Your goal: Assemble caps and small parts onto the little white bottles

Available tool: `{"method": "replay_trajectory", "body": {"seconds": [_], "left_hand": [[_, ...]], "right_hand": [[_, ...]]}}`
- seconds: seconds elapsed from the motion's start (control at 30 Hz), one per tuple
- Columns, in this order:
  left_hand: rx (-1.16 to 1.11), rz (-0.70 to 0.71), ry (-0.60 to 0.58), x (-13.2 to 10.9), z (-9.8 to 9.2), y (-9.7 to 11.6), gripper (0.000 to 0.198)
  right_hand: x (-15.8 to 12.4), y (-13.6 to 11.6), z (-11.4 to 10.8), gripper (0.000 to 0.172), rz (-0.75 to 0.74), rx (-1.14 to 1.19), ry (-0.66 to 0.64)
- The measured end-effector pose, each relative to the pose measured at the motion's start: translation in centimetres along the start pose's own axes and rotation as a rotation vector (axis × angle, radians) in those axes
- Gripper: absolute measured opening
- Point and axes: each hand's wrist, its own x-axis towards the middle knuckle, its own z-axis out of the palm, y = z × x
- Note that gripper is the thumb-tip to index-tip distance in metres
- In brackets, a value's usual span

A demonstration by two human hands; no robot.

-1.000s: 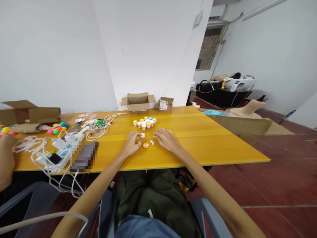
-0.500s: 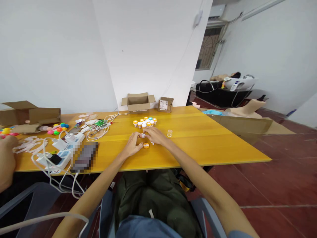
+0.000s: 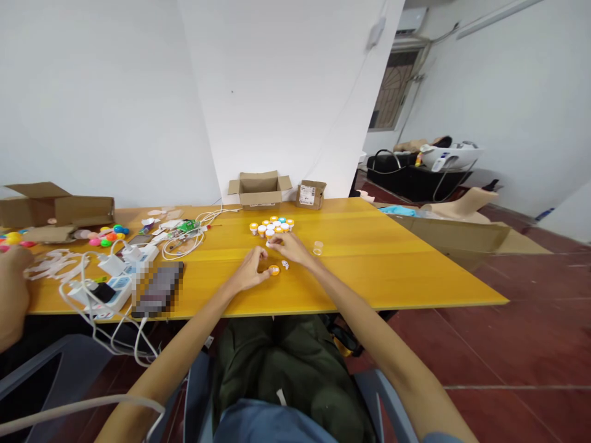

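My left hand (image 3: 252, 271) rests low over the table, its thumb and fingers apart. Its thumb tip is at the edge of a round orange lid (image 3: 274, 270) with a pale middle; whether they touch, I cannot tell. My right hand (image 3: 290, 247) has its fingertips pinched together just in front of a group of small jars (image 3: 262, 231). Something small and white shows at those fingertips, too tiny to name. The jars stand close together, with white tops and orange rims, one blue. A small white printed piece (image 3: 285, 264) lies right of the orange lid.
A clear ring-shaped piece (image 3: 317, 247) lies right of my right hand. Two cardboard boxes, one open (image 3: 259, 191) and one smaller (image 3: 311, 194), stand against the wall. Left are a phone (image 3: 159, 289), a power strip (image 3: 124, 286) and cables. Another person's hand (image 3: 13, 271) is at far left.
My right hand has drawn slightly up toward the jars, taking the small white thing from between the hands. The white printed piece is now uncovered. My left hand stays near the orange lid.
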Motion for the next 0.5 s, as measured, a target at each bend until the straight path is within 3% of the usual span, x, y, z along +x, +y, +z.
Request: {"method": "replay_trajectory", "body": {"seconds": [0.2,0.5], "left_hand": [[-0.009,0.003,-0.074,0.1,0.2,0.1,0.038],[-0.093,0.000,-0.090,0.0,0.1,0.2,0.032]], "right_hand": [[-1.6,0.8,-1.7,0.029,0.155,0.432,-0.018],[-3.1,0.0,-1.9,0.036,0.208,0.569,-0.081]]}}
